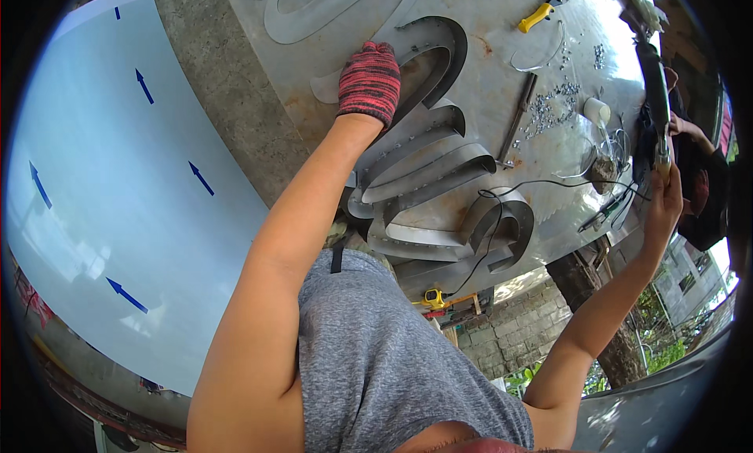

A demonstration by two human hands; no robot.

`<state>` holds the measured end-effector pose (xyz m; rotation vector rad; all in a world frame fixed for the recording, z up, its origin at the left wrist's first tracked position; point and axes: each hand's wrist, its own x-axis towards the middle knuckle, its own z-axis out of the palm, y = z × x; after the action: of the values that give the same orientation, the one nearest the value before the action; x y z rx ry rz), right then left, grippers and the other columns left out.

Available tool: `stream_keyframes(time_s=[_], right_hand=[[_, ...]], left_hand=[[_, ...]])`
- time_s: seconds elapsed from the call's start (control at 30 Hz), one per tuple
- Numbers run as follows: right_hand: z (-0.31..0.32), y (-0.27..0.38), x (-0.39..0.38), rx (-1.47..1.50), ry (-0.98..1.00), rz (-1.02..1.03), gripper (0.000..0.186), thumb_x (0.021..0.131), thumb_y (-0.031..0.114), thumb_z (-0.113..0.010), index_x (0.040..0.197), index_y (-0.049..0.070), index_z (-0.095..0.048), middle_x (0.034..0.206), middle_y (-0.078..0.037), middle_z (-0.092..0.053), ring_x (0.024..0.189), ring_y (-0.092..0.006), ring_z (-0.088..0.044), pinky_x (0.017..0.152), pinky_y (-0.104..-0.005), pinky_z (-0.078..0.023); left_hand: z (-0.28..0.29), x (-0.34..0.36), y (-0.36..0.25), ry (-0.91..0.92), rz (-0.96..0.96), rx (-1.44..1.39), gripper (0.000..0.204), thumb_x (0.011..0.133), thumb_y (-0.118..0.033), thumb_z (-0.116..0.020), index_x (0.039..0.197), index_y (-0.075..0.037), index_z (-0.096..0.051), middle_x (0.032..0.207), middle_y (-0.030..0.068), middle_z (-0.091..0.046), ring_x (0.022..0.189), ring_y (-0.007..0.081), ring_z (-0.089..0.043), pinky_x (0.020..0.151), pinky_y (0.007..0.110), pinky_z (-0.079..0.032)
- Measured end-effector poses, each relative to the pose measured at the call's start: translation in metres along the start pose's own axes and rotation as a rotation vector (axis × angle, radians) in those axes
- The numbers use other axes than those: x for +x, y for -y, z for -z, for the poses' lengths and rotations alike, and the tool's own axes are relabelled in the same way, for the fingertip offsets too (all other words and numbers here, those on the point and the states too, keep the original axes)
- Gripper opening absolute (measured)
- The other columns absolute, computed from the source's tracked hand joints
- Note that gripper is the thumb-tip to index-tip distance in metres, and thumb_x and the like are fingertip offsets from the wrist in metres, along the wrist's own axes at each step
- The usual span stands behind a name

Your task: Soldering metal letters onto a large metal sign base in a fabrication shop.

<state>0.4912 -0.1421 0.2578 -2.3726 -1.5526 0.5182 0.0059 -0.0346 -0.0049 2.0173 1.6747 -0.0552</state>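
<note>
My left hand (370, 83), in a red and black knit glove, is closed at the left edge of a sheet-metal letter shape (427, 108) with upright strip walls; its fingertips are partly hidden. The curving letter piece lies on a grey metal-topped table (471, 29) and reaches down toward me in several loops. Far to the right, my bare right hand (667, 196) is wrapped round the pale handle of a long tool (663, 161) with a metal shank; its far end is unclear against a dark bar. A black cord (565, 183) runs close to that hand.
Flat cut metal shapes (310, 14) lie at the far side. A hammer (519, 116), scattered small metal bits (553, 108), a white cup (597, 111) and yellow-handled snips (536, 18) are on the table. Another person (702, 171) is at right. A white panel with blue arrows (102, 178) stands left.
</note>
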Motion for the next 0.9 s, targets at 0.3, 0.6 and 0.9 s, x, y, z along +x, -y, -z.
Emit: stream_keyframes(time_s=[0.3,0.6,0.9], right_hand=[[-0.072,0.186,0.118,-0.587,0.183,0.716,0.031,0.093,0.009,-0.062,0.124,0.009,-0.067,0.12,-0.012,-0.067,0.109,-0.0313,-0.063,0.11,-0.0419,-0.036],[-0.138,0.278,0.129,-0.48,0.189,0.935,0.021,0.081,0.002,-0.071,0.101,0.003,-0.073,0.093,-0.01,-0.063,0.089,-0.0276,-0.062,0.074,-0.037,-0.05],[-0.15,0.291,0.139,-0.565,0.183,1.081,0.019,0.084,0.002,-0.067,0.102,0.004,-0.073,0.092,-0.009,-0.06,0.092,-0.0293,-0.06,0.082,-0.0418,-0.048]], left_hand=[[0.007,0.001,0.003,-0.012,0.016,-0.007,0.024,0.093,-0.011,-0.054,0.114,-0.002,-0.06,0.116,0.0217,-0.064,0.106,0.038,-0.066,0.09,0.047,-0.056],[0.008,0.0,0.0,0.003,-0.013,0.007,0.024,0.093,-0.009,-0.055,0.114,-0.002,-0.062,0.116,0.0209,-0.064,0.108,0.0362,-0.066,0.092,0.045,-0.056],[0.004,-0.001,0.005,-0.035,-0.017,-0.01,0.03,0.092,-0.012,-0.056,0.12,-0.002,-0.06,0.115,0.0207,-0.064,0.106,0.0376,-0.066,0.091,0.047,-0.055]])
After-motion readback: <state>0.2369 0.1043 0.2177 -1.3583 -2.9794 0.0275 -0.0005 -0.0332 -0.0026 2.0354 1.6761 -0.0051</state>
